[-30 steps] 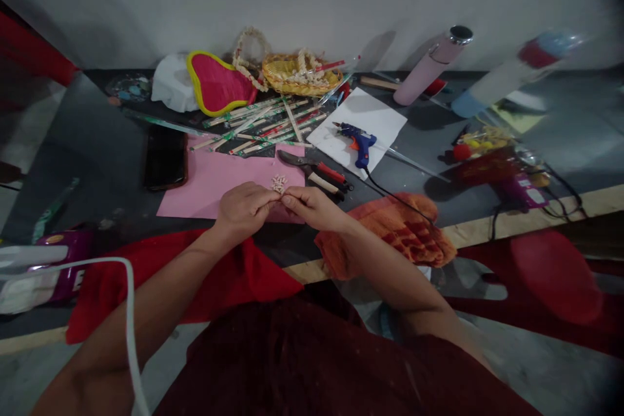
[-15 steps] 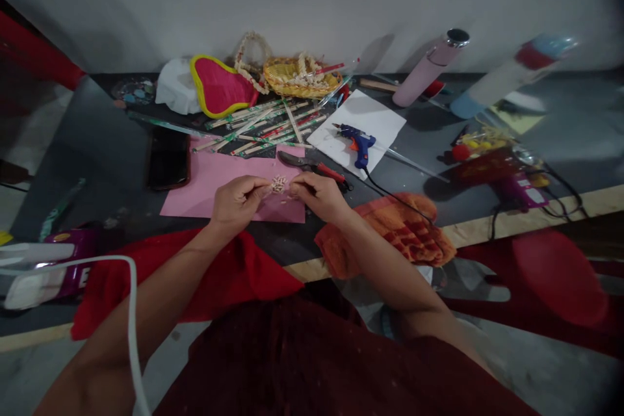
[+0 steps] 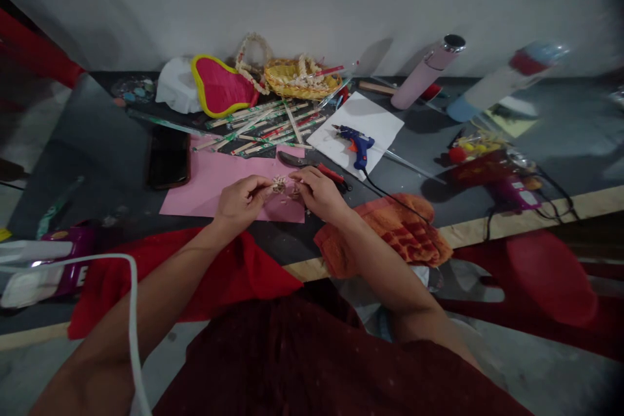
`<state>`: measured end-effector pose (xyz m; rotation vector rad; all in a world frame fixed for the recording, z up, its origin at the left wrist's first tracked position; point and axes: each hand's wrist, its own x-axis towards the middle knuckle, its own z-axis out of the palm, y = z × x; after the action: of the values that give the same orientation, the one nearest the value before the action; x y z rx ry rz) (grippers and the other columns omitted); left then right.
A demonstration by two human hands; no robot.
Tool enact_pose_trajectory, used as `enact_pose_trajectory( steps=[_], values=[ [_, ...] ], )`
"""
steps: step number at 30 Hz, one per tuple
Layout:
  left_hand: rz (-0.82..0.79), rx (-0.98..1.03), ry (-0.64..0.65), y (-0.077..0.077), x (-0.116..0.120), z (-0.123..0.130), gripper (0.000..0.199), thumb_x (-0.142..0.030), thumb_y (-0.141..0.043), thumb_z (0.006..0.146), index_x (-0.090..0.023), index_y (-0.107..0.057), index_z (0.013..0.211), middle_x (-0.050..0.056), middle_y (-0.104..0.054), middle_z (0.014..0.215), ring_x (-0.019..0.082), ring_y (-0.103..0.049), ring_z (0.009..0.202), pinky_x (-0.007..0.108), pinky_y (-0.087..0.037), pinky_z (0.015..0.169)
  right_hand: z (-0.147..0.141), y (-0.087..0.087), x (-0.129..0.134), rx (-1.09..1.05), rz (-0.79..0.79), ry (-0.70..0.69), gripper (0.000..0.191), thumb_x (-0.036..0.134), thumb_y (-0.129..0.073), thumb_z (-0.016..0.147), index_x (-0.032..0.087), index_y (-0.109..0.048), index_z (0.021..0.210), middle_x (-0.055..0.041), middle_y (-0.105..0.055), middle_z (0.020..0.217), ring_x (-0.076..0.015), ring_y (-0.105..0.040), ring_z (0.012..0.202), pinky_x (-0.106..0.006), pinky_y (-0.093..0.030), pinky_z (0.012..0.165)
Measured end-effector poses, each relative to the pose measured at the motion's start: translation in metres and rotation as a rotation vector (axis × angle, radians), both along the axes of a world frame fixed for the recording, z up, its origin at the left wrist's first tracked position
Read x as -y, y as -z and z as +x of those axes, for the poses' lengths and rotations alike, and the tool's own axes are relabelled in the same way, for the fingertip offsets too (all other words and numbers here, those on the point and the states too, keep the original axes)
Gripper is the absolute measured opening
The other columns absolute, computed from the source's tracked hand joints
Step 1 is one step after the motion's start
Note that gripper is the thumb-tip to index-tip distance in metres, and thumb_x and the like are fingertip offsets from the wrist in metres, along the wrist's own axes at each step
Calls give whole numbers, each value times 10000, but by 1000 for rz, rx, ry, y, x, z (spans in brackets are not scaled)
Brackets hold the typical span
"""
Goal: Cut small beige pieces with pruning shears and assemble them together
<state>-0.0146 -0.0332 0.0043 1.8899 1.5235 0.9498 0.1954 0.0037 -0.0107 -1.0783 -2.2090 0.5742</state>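
Note:
My left hand [image 3: 240, 200] pinches one edge of a small beige cluster of short pieces [image 3: 279, 184], held just above the pink sheet [image 3: 205, 175]. Its exact kind is too small to tell. Close on its right is my right hand [image 3: 320, 195], fingers bent together at more beige bits, which its fingertips partly hide. Whether these bits belong to the same cluster I cannot tell. Pliers with red handles [image 3: 331, 173] lie just beyond my right hand. A few pale crumbs are scattered on the pink sheet.
Printed wooden chopsticks [image 3: 263, 127] lie in a pile behind the sheet, before a wicker basket [image 3: 280, 88]. A blue glue gun [image 3: 359, 146] rests on white paper [image 3: 385, 118]. Left is a phone [image 3: 168, 157]; right are an orange towel [image 3: 390, 231] and a pink flask [image 3: 424, 75].
The beige cluster has turned a little, and beige bits now show at my right fingertips. My right fingers have shifted slightly; my left hand stays almost in place.

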Motion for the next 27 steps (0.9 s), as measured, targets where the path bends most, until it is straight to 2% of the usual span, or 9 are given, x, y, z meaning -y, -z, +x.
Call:
enact_pose_trajectory(
  steps=[4, 8, 12, 16, 21, 27],
  values=[
    [-9, -8, 27, 0, 1, 2, 208, -337, -558, 828, -202, -670, 941, 26, -715, 912, 144, -627, 774, 230, -457, 723, -2, -4, 1, -88, 17, 49, 268, 175, -374, 912, 173, -596, 1060, -93, -645, 1012, -178, -584, 997, -340, -474, 888],
    [-1, -12, 42, -1, 1, 2, 198, -337, -563, 823, -213, -675, 930, 26, -712, 892, 150, -624, 757, 239, -453, 701, 2, -7, -1, -59, 27, 64, 305, 171, -342, 912, 185, -590, 1090, -92, -641, 1029, -189, -574, 999, -354, -468, 892],
    [-1, -15, 33, 0, 0, 1, 181, -310, -572, 815, -215, -679, 926, 25, -709, 879, 150, -617, 756, 237, -445, 690, 12, -7, -5, 103, 85, 195, 347, 148, -335, 896, 184, -602, 1113, -105, -613, 1049, -222, -528, 1039, -403, -421, 949],
    [3, -42, 36, 2, 0, 0, 181, -308, -566, 820, -205, -671, 925, 28, -705, 876, 143, -610, 745, 236, -437, 676, 13, -8, -3, 312, 147, 216, 327, 145, -400, 879, 180, -648, 1088, -116, -561, 1147, -265, -432, 1101, -446, -372, 976],
    [2, -38, 38, 5, 0, -1, 196, -325, -553, 829, -203, -665, 934, 31, -702, 884, 141, -609, 748, 234, -440, 674, 6, -10, 4, 423, 120, 298, 354, 151, -415, 878, 218, -623, 1156, -107, -481, 1273, -304, -336, 1139, -485, -370, 936],
    [12, -30, 35, 7, -1, -1, 198, -319, -557, 825, -202, -672, 936, 29, -705, 881, 140, -609, 743, 230, -434, 658, 3, -14, 8, 513, 142, 288, 358, 179, -399, 900, 266, -619, 1169, -57, -444, 1353, -300, -317, 1158, -454, -359, 913]
  ],
)
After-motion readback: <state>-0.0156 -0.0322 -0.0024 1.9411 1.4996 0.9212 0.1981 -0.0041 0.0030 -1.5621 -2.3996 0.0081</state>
